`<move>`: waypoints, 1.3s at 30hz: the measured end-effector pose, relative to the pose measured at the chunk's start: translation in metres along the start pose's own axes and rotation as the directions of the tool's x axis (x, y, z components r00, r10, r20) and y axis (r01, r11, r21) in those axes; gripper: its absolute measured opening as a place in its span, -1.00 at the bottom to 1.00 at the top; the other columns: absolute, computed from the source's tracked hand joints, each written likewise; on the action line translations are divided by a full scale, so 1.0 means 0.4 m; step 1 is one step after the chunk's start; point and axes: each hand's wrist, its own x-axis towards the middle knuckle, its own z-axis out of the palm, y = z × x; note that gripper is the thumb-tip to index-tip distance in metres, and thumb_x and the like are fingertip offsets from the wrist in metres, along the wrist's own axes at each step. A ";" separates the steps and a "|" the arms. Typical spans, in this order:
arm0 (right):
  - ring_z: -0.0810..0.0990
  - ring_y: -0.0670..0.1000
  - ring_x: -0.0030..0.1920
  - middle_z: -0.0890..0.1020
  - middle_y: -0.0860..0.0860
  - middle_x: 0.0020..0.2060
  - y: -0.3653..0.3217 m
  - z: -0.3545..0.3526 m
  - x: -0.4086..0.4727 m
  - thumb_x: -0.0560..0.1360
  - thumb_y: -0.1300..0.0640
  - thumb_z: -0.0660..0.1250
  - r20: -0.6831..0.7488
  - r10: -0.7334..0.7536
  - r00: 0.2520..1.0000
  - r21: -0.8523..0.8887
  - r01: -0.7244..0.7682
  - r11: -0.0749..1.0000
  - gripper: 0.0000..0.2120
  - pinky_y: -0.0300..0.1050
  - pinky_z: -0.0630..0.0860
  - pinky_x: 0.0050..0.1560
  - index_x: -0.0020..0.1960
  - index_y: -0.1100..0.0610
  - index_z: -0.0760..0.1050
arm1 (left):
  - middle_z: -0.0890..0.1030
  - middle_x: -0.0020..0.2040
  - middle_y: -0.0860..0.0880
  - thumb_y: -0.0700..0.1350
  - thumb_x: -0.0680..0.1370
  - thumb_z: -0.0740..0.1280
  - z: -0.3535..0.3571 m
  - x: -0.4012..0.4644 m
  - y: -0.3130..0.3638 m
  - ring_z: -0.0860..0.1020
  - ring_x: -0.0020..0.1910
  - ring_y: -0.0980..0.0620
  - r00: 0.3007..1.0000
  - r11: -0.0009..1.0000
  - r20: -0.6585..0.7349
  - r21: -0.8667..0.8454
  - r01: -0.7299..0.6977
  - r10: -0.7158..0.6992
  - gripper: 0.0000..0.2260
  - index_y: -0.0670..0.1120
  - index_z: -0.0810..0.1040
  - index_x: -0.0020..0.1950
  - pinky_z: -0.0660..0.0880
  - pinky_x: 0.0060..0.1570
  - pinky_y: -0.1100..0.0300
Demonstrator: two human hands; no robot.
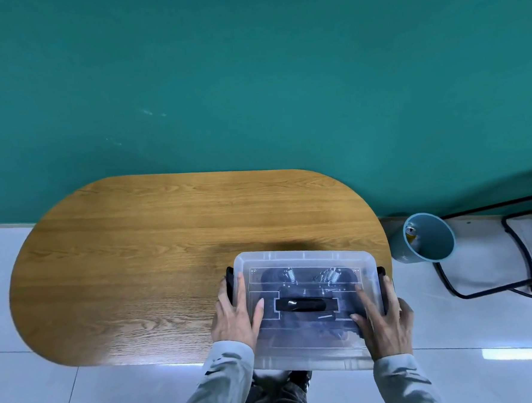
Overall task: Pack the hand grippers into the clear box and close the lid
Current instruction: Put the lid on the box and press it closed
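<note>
Two hands on the box at this point, so going left to right: most of the wooden table (137,256) on the left side is just bare top, and the clear box (311,348) sits at the near right end, its front edge looking like it overhangs the table edge toward the person. Left hand (234,315) lies on the left side of the lid (305,261), fingers pretty much straight and spread, thumb on the lid top, and the outer fingers reaching down by the black latch (230,284) on that side. Through the plastic you can see the hand grippers (307,279) inside, dark handles and a couple of shiny springs, right under the black carry handle (300,305) in the middle of the lid. Right hand (384,321) mirrors the left, fingers loosely extended over the right edge of the lid next to the other latch. Can't tell if either latch is snapped yet. My worry: pressing down with that overhang could tip the box off the edge, and if a gripper is sitting high, the lid may not seat and one latch pops. Farther right on the floor there's a blue bin (422,238) and a black metal frame (510,248).
</note>
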 end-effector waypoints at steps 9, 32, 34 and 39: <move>0.34 0.29 0.39 0.22 0.10 0.53 -0.026 -0.014 -0.010 0.62 -0.18 -0.06 0.143 -0.013 0.990 -0.060 0.022 0.998 -0.57 0.14 0.50 -0.09 0.45 -0.19 0.29 | 0.22 0.44 -0.19 0.31 0.58 -0.03 -0.002 -0.007 0.002 0.56 0.14 -0.21 0.999 0.999 -0.022 -0.028 -0.026 0.025 -0.34 0.11 -0.12 0.61 0.62 -0.36 -0.05; 0.41 0.35 0.05 0.22 0.01 0.53 -0.072 0.023 -0.019 0.63 -0.28 -0.19 0.109 0.196 0.975 -0.034 -0.193 0.981 -0.54 0.18 0.48 -0.10 0.43 -0.28 0.26 | 0.04 0.61 -0.17 0.21 0.57 0.08 0.041 -0.007 0.023 0.49 -0.48 -0.07 0.994 0.998 -0.092 -0.010 -0.058 0.057 -0.45 0.28 0.00 0.55 0.16 -0.61 0.28; 0.41 0.36 0.07 0.23 0.01 0.53 -0.074 0.022 -0.023 0.63 -0.27 -0.18 0.110 0.197 0.974 -0.010 -0.197 0.980 -0.55 0.18 0.47 -0.09 0.43 -0.29 0.25 | -0.14 0.62 -0.14 0.23 0.60 0.02 0.035 -0.009 0.029 0.51 -0.37 -0.02 0.995 0.997 -0.098 0.064 -0.032 0.038 -0.44 0.32 -0.17 0.55 0.18 -0.60 0.25; 0.38 0.35 0.10 0.22 0.00 0.55 -0.079 0.021 -0.027 0.58 -0.21 -0.01 0.104 0.190 0.976 -0.022 -0.189 0.982 -0.56 0.15 0.41 -0.08 0.46 -0.29 0.22 | -0.44 0.54 -0.09 0.28 0.55 -0.26 0.022 -0.019 0.044 0.41 -0.24 0.06 0.999 0.975 -0.034 0.224 -0.012 0.020 -0.47 0.33 -0.35 0.50 0.09 -0.57 0.28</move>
